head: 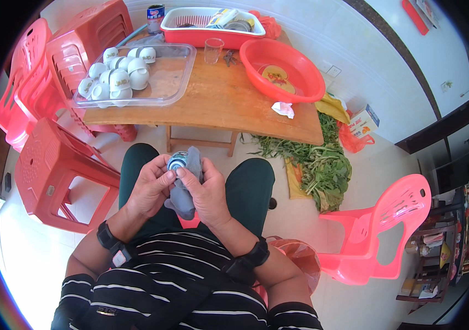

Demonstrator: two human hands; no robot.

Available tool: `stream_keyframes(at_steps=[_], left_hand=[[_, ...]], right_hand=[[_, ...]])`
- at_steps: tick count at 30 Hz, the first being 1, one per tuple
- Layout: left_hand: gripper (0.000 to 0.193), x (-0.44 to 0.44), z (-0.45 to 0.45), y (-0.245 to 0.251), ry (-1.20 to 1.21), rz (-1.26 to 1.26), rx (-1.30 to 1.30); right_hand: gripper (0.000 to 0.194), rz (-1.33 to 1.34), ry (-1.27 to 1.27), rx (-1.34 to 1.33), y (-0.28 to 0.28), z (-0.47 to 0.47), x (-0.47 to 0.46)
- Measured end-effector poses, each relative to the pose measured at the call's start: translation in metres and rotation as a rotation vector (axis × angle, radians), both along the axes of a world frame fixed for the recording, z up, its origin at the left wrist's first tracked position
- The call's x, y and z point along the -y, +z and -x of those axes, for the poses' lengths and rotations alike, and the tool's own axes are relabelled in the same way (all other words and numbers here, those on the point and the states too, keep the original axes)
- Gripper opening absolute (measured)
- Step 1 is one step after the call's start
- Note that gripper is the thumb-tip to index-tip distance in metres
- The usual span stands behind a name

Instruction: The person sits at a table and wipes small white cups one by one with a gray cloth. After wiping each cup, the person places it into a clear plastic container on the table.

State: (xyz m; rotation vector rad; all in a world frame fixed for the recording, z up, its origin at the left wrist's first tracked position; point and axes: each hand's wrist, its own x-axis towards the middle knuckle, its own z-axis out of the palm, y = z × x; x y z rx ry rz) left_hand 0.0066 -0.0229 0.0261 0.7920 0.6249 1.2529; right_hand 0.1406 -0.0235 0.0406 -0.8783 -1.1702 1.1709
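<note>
Above my lap, between my knees, I hold a small blue-and-white patterned cup (176, 161); its exact kind is partly hidden by fingers and cloth. My left hand (152, 183) grips its left side, with the thumb at the near rim. In my right hand (206, 185) is a grey cloth (183, 200), pressed against the cup's right side and hanging below it. Both thumbs nearly meet at the cup. Beyond my knees stands a wooden table (214, 107). On its left, a clear plastic tray (176, 88) holds several white cups (119, 80), many upside down.
A red basin (255, 78), a drinking glass (213, 51), keys (230, 58), crumpled tissue (284, 109) and a red-and-white basket (209, 39) are on the table. Red stools (49, 177) stand left. Leafy greens (327, 173), a pink chair (383, 231) and a lined bin (300, 260) are at right.
</note>
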Motion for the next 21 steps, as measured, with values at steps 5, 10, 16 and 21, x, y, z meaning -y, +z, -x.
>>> stream_keyframes(at_steps=[5,10,16,21], left_hand=[[0.027,-0.006,0.014,0.002,-0.236,0.073,0.006],[0.024,-0.006,0.019,0.005,-0.354,0.177,0.185],[0.020,-0.003,0.019,0.003,-0.348,0.089,0.275],[0.031,-0.003,0.015,0.000,-0.131,0.082,0.271]], right_hand=[[0.025,0.331,0.235,-0.341,0.002,-0.010,0.000],[0.032,0.338,0.360,-0.432,0.004,-0.018,-0.002],[0.035,0.422,0.386,-0.543,0.001,-0.019,-0.006],[0.035,0.025,0.098,0.006,0.000,-0.003,0.005]])
